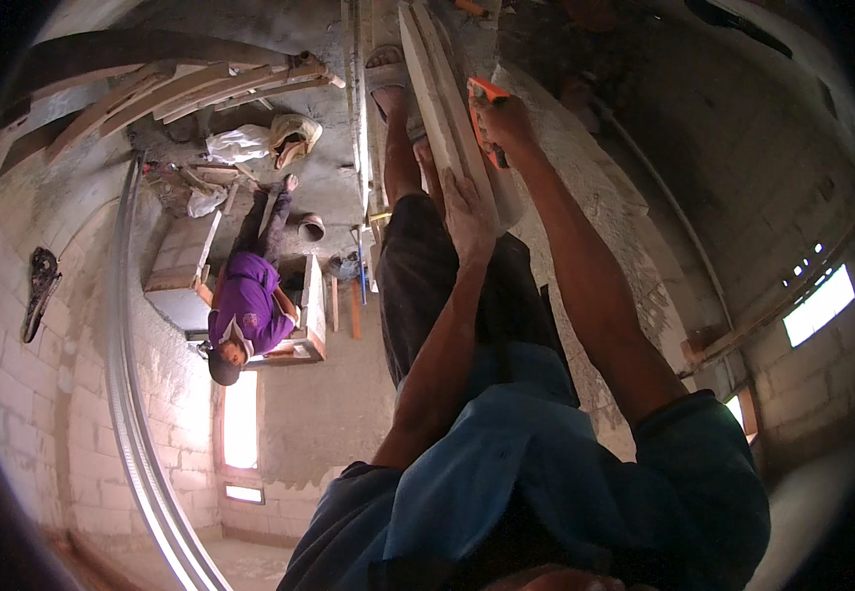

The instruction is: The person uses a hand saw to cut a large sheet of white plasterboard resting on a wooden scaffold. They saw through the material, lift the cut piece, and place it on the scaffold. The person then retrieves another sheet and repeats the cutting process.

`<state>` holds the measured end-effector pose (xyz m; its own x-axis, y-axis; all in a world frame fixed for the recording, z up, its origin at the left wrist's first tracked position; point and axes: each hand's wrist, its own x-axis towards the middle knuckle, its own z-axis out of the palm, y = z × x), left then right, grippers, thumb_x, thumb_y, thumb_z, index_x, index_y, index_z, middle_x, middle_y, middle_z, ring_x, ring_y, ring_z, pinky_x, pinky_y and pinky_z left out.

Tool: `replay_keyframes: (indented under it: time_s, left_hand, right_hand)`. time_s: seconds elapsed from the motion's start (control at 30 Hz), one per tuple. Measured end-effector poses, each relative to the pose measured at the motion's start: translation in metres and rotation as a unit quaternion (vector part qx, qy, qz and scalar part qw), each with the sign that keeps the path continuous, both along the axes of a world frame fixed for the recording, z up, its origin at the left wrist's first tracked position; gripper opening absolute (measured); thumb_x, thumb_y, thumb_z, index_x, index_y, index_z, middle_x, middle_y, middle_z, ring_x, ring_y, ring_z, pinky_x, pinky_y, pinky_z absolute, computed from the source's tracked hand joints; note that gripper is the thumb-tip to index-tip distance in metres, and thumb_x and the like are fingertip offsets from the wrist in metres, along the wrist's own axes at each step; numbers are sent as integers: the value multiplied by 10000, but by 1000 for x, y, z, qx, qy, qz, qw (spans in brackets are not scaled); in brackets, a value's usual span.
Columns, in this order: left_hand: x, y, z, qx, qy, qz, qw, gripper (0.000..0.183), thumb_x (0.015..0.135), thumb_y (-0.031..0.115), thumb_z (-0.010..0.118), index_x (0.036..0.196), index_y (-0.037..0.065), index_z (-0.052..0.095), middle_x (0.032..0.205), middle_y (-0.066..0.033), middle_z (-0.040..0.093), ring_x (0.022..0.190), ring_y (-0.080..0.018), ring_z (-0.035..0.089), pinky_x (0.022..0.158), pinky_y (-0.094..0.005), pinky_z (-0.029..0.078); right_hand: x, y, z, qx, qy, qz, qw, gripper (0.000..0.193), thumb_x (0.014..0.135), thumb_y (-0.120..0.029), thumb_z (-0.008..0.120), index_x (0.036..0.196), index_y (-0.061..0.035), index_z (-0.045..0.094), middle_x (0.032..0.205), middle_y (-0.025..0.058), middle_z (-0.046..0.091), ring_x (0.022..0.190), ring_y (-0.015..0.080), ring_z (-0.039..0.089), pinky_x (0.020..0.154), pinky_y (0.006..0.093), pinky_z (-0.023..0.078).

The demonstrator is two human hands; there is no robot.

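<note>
A long, pale grey, ridged bar (434,94), coated in what looks like plaster or mortar, extends away in front of my legs. My left hand (471,219) holds its near end, with the fingers stretched along it. In my right hand (508,130) is an orange-and-black handle (488,94), the fingers wrapped round it. The handle sits beside a flat grey blade-like face (509,197), partly hidden by the bar and my hand. Whether face and bar are one piece I cannot tell.
At left a person in a purple shirt (253,303) is beside a wooden frame (315,305). Wooden poles (191,94), white sacks (238,144) and a bucket (311,228) lie beyond. Long metal rails (130,394) run at left; a rough ledge (600,286) runs at right.
</note>
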<state>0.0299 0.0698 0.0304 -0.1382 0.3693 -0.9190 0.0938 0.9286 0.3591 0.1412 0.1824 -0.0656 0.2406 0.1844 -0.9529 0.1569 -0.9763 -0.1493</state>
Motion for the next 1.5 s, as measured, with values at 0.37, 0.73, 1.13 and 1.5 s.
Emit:
replay_keyframes:
  time_s: [0.37,0.73,1.13,1.5]
  left_hand:
    - [2,-6,-5,12,51,-40,998,663,1066,474,332,1527,-1,288,1463,-283,450,1345,-427,469,1097,-466,396]
    - [-5,-37,-30,107,96,-59,988,698,1053,569,328,1518,49,309,1386,-257,528,1224,-379,587,1010,-451,482]
    - [-5,-47,-34,77,71,-70,992,715,1054,579,317,1509,26,306,1370,-277,535,1189,-375,608,984,-444,487]
    - [-4,-29,-23,94,67,-67,991,719,1064,545,319,1528,-2,270,1462,-278,442,1282,-381,533,1048,-433,439]
  right_hand:
    - [-14,-54,41,163,-60,226,958,407,930,-363,676,1162,-30,659,835,108,677,709,243,653,645,403,512]
    - [29,-67,117,71,6,-54,996,332,943,-327,669,1063,-18,635,722,61,601,616,158,587,605,348,484]
    - [13,-54,151,58,3,17,998,407,962,-346,627,1185,-5,642,739,86,628,661,209,631,660,405,520]
    - [-3,-62,149,141,-93,9,986,425,976,-435,622,1067,-20,619,845,97,615,765,192,592,690,376,484]
